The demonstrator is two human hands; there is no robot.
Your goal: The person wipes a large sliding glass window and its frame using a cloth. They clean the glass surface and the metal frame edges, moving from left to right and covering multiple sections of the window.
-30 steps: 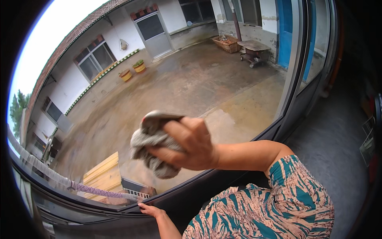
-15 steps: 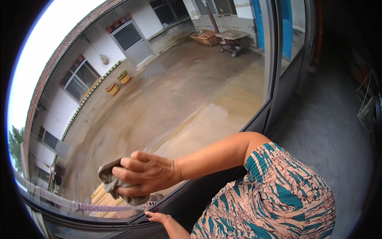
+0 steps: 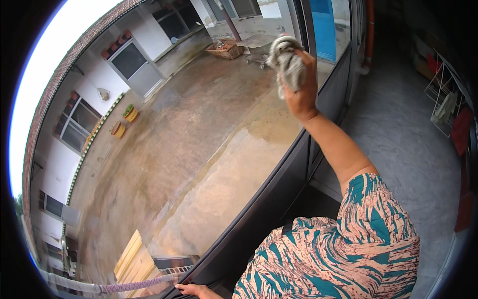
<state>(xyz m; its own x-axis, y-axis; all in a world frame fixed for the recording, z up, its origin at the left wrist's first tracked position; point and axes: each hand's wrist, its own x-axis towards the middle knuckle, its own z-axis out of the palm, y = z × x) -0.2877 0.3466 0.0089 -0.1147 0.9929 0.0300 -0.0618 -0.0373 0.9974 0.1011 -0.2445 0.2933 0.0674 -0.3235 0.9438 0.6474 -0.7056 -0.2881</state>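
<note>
Teal-and-pink patterned short sleeve (image 3: 378,219)

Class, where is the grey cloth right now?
In the head view, upper right: the grey cloth is bunched in the right hand against the window glass.

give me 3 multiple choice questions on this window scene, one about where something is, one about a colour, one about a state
1. Where is the grey cloth?
A. on the floor
B. pressed against the window glass, high up
C. on the drying rack

2. What colour is the door panel seen through the glass?
A. blue
B. red
C. yellow

3. How is the right hand?
A. open and empty
B. closed around the cloth
C. resting on the frame

Answers: 1 B, the cloth is bunched up against the pane at the top; 2 A, the panel outside is plainly blue; 3 B, the fingers wrap around the cloth, while the left hand rests low on the window frame.
</note>
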